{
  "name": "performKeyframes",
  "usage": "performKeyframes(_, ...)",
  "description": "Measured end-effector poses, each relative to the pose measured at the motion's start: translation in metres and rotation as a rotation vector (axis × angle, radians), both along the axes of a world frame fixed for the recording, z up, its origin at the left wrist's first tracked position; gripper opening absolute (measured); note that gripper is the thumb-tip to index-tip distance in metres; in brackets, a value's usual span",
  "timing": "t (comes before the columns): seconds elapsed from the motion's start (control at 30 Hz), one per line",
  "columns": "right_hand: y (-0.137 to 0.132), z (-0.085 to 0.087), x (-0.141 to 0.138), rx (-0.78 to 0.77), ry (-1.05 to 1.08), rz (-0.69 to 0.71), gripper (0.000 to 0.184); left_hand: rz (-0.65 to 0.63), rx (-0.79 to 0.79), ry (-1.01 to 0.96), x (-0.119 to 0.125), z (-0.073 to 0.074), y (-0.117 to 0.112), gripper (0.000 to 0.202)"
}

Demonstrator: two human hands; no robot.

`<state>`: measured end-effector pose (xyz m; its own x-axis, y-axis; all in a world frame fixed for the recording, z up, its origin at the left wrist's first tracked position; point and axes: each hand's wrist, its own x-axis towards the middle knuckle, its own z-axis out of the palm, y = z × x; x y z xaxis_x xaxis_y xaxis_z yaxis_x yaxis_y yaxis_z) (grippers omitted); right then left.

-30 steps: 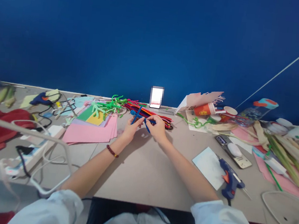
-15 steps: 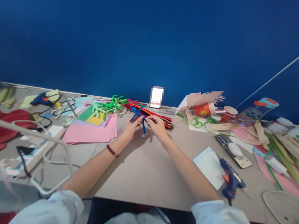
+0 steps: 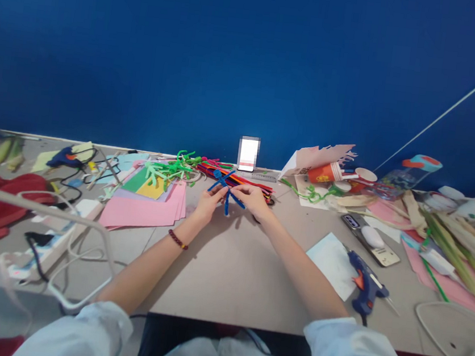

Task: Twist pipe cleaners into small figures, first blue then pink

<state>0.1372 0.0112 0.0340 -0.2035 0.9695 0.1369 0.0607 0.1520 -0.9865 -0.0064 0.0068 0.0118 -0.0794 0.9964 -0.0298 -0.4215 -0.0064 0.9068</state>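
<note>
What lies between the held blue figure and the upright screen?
The head view shows a bundle of coloured stems beyond the blue figure, then a ruler nearer the screen.

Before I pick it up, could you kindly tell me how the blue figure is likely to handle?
The blue figure is probably light for its size, since its limbs look thin. It may bend under a firm grip, yet seems stiff enough to keep its shape: two limbs jut out with their ends unsupported.
</note>
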Motion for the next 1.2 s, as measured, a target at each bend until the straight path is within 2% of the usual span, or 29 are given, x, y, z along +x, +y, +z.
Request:
performKeyframes(0.37, -0.0011, -0.0003, -0.0025, 0.051, -0.019, -0.004, 0.021, 0.009, -0.022, 0.013, -0.0012, -0.0052, 0.0022, 0.033)
performKeyframes(0.57, 0.0012, -0.0023, -0.0004, -0.111, 0.113, 0.053, 0.028, 0.008, -0.014, 0.006, -0.0021, -0.0066, 0.0043, 0.029)
performKeyframes(0.87, 0.0019, -0.0023, 0.0022, -0.347, 0.237, 0.135, 0.027, -0.032, -0.018, -0.005, -0.0015, -0.0065, 0.0037, 0.031)
performKeyframes(1.2, 0.0018, -0.0027, 0.0028, -0.329, 0.211, 0.206, 0.032, -0.056, -0.034, 0.052, -0.0031, -0.0056, 0.0027, 0.035)
